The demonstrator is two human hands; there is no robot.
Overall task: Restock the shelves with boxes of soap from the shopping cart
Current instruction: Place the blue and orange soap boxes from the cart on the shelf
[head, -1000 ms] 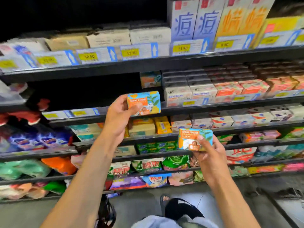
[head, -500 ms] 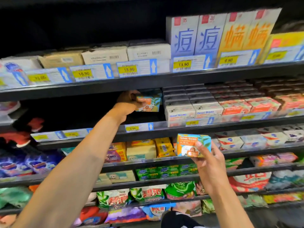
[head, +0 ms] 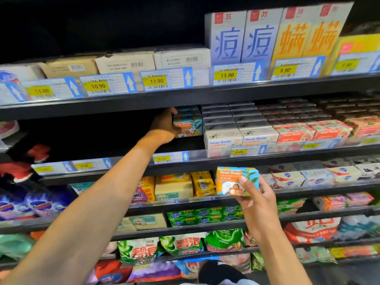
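My left hand reaches deep into the second shelf and grips an orange-and-blue Goat Soap box, which stands at the front of a short row of the same boxes, beside the white Goat Soap boxes. Lower and to the right, my right hand holds a second orange-and-blue Goat Soap box upright in front of the third shelf, thumb across its face. The shopping cart is out of view.
The second shelf is dark and bare to the left of my left hand. Red Goat Soap boxes fill its right side. Tall boxes and price tags line the top shelf. Soap bars and detergent bags crowd the lower shelves.
My left hand has carried its soap box up and back into the second shelf, against the stacked boxes. My right hand has kept its box almost still. The view has tilted upward.
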